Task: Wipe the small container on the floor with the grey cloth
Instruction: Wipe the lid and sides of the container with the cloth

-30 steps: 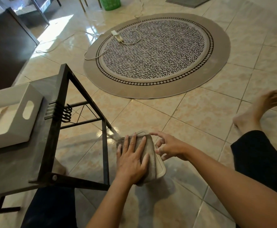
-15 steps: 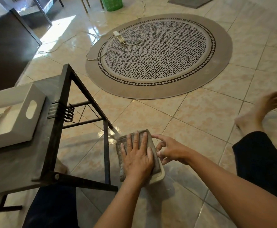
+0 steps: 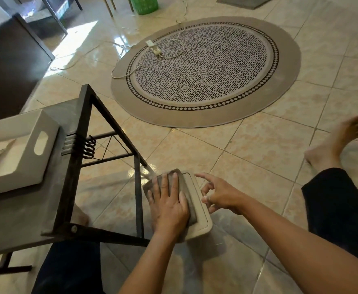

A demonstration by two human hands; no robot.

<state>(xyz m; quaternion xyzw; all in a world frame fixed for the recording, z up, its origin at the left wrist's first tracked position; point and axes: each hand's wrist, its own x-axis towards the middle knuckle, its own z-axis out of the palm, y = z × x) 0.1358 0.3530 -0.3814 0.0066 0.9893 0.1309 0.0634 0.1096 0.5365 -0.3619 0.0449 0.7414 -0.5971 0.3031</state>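
Observation:
A small beige container (image 3: 201, 213) with a lid stands on the tiled floor in front of me. The grey cloth (image 3: 185, 187) lies over the left part of its lid. My left hand (image 3: 168, 205) presses flat on the cloth, fingers spread and pointing away from me. My right hand (image 3: 218, 194) rests against the container's right edge with its fingers apart and its thumb side near the lid. The strip of lid on the right is uncovered; the left half is hidden under cloth and hand.
A black metal-framed side table (image 3: 72, 170) stands just left of the container, one leg beside the cloth, with a white tray (image 3: 25, 158) on top. A round patterned rug (image 3: 205, 68) with a power strip (image 3: 153, 47) lies ahead. My bare foot (image 3: 339, 141) stretches out right.
My left hand has slid the cloth to the left on the lid, baring more of the lid's right side. My right hand's fingers have loosened and spread at the container's edge.

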